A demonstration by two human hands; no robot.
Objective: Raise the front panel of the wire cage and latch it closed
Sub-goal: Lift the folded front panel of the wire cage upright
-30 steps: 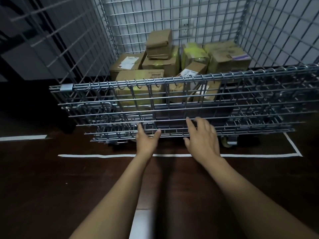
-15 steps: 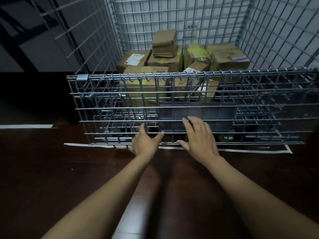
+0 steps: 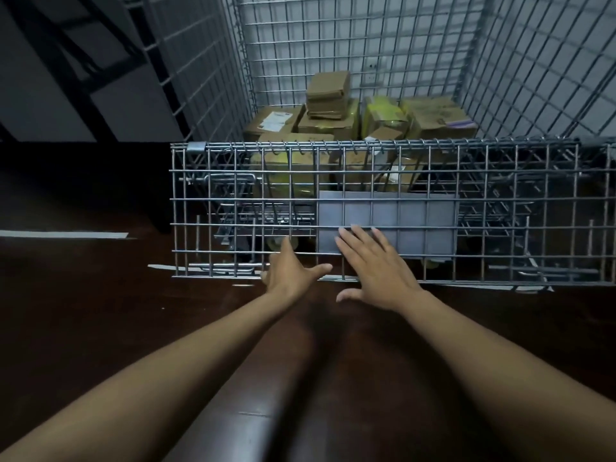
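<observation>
The wire cage [image 3: 333, 45] stands open at the front, with tall mesh walls behind and at the sides. Its front panel [image 3: 233, 211] hangs from hooks along a top rail and tilts out toward me. A grey plate [image 3: 430, 225] sits on the panel's middle. My left hand [image 3: 290, 271] is at the panel's bottom edge, thumb spread and fingers hooked on the lowest wire. Next to it, my right hand [image 3: 373, 271] lies flat on the mesh with its fingers apart, over the plate's lower left corner. A small metal clip [image 3: 196, 146] is at the rail's left end.
Several cardboard boxes [image 3: 328, 95] are stacked inside the cage at the back. White tape lines [image 3: 63, 235] mark the dark floor to the left and under the panel. A dark frame with diagonal bars [image 3: 100, 78] stands to the left of the cage.
The panel's bottom edge has swung out and up toward me, so I see it more face-on. Both hands stayed at its lower edge and moved with it.
</observation>
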